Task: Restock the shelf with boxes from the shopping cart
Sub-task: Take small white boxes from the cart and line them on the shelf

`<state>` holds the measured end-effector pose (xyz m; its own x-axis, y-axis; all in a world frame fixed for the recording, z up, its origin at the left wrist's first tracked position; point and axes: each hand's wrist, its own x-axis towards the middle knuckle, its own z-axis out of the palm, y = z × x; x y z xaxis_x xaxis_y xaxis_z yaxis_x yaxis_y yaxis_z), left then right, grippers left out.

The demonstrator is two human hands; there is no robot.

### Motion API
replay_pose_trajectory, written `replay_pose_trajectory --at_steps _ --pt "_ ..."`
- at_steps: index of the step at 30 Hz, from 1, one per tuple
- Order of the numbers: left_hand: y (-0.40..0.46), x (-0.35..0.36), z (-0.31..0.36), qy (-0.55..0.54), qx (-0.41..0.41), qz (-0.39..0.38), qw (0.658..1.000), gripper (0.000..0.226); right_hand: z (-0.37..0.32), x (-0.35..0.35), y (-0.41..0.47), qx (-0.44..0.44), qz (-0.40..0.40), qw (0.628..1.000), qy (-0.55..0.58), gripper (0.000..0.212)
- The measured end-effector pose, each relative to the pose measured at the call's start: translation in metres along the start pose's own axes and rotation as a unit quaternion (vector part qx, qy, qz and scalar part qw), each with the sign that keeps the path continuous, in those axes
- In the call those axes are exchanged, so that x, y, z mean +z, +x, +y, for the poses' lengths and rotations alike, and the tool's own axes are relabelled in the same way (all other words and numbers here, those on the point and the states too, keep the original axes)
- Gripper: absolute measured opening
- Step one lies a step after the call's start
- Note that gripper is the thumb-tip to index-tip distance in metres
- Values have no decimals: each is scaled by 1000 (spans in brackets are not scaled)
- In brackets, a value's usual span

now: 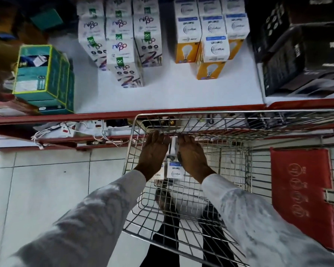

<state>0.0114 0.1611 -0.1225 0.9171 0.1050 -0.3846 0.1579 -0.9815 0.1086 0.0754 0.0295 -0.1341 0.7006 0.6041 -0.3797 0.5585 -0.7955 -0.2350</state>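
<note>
Both my hands reach down into the wire shopping cart (239,120). My left hand (152,153) and my right hand (193,155) press from either side on a small white bulb box (173,149) held between the palms. Below them in the cart lie two more white and blue bulb boxes (174,171). On the white shelf (172,93) above stand orange and white bulb boxes (212,54) in rows, and to their left white boxes with green labels (123,62).
A teal open box (41,74) stands at the shelf's left, black boxes (301,60) at its right. The shelf has a red front edge (104,114). A lower shelf holds white cables and sockets (66,130). A red cart seat flap (303,189) is at right. White tiled floor lies at left.
</note>
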Motion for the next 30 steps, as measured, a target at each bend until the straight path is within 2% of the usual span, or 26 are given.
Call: replay_pose_trajectory --at_steps 3,7,14,19,23,30 --pt "-5 -18 4 -16 -17 11 1000 76 3 -16 -8 1 -3 1000 13 88" --pt "-30 -64 9 -71 -51 38 995 67 0 -68 -30 14 9 998 57 81" --pt "-94 -158 0 -128 -71 129 981 67 -13 -180 -69 26 70 984 159 77" --pt "-127 -217 -27 -115 -116 190 968 79 -30 -237 -68 0 80 984 157 86" --pt "-130 -241 -55 -108 -130 235 957 76 -50 -261 -52 -34 112 985 129 88" --pt "-91 -248 -107 -80 -143 250 954 74 -79 -265 1 -54 162 984 46 86"
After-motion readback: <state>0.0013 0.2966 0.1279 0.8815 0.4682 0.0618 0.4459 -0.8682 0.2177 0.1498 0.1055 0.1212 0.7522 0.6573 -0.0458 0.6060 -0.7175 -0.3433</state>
